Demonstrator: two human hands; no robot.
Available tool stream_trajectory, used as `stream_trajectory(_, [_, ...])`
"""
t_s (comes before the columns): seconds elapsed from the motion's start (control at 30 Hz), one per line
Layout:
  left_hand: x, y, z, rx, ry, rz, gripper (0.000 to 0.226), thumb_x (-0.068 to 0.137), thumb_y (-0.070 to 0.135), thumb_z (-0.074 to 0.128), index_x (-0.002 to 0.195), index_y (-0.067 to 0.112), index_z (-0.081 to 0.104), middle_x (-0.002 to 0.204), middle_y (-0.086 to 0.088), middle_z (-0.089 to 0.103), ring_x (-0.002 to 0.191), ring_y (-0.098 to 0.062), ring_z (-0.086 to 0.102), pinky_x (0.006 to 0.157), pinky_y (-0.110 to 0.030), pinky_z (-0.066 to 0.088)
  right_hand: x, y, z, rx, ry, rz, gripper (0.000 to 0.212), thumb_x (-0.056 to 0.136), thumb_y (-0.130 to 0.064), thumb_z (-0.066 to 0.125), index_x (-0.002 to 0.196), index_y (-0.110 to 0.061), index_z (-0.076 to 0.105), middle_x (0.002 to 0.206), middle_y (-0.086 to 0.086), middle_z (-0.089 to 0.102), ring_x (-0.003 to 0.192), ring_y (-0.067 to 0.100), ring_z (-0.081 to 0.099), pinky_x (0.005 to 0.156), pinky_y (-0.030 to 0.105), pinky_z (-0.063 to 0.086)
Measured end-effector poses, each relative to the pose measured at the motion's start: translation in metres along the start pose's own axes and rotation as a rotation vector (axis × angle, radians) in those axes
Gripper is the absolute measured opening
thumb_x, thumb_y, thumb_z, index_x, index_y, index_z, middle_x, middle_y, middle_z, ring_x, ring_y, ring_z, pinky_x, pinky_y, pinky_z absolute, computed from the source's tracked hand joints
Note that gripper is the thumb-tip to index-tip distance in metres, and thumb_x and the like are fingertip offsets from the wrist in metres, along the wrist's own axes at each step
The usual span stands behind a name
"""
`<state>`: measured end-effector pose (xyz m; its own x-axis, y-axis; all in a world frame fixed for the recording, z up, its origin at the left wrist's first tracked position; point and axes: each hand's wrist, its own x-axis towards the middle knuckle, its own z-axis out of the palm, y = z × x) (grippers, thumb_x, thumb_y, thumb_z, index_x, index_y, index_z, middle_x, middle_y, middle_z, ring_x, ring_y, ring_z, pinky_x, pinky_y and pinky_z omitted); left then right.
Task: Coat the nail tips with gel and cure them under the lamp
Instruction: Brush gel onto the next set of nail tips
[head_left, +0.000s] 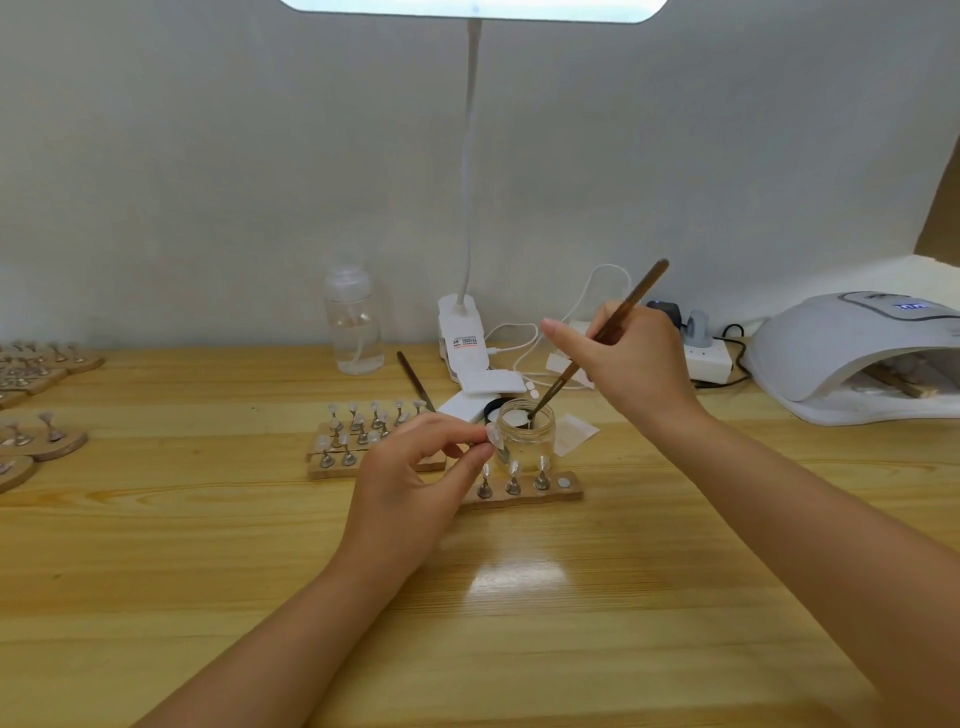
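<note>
Your right hand is reaching in from the right, fingers wrapped around a brush that is dipping into the little gel jar on the counter. Your left hand is pinching a nail tip just beside the jar.

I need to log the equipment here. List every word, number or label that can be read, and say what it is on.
Nothing here can be read for certain.
Curing lamp, blue lit display: characters glow, too blurred to read.
Desk lamp base, sticker with red band: print too small to read.
Clear bottle, gel jar, power strip: no legible text.
</note>
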<state>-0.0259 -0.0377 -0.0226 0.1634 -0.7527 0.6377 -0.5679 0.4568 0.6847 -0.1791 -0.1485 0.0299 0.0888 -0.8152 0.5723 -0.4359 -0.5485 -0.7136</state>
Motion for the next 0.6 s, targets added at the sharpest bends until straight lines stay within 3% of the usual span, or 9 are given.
stream_trajectory(0.27, [0.000,0.001,0.000,0.015,0.002,-0.014,0.029,0.075,0.006,0.069,0.082,0.034,0.065,0.081,0.007,0.068,0.081,-0.006,0.058,0.072,-0.006,0.038,-0.003,0.010,-0.005,0.061,0.008,0.089,0.040,0.077,-0.041,0.069,0.051,-0.020,0.048,0.047,-0.008,0.052,0.051,0.005,0.052,0.054,0.022,0.040])
stream_trajectory(0.5, [0.000,0.001,0.000,0.003,-0.008,-0.043,0.027,0.075,0.006,0.069,0.082,0.032,0.066,0.083,0.009,0.068,0.080,-0.006,0.058,0.072,-0.007,0.039,-0.009,0.017,-0.013,0.134,0.044,0.090,0.035,0.083,-0.031,0.065,0.056,-0.016,0.049,0.042,-0.007,0.051,0.039,-0.003,0.051,0.048,0.005,0.038])
stream_trajectory(0.6, [0.001,0.002,0.001,0.009,-0.011,-0.045,0.028,0.075,0.006,0.068,0.083,0.033,0.065,0.083,0.009,0.067,0.081,-0.006,0.058,0.072,-0.007,0.040,-0.014,0.014,-0.016,0.238,0.094,0.073,0.034,0.085,-0.030,0.063,0.059,-0.014,0.050,0.041,-0.006,0.052,0.038,-0.002,0.050,0.047,0.004,0.038])
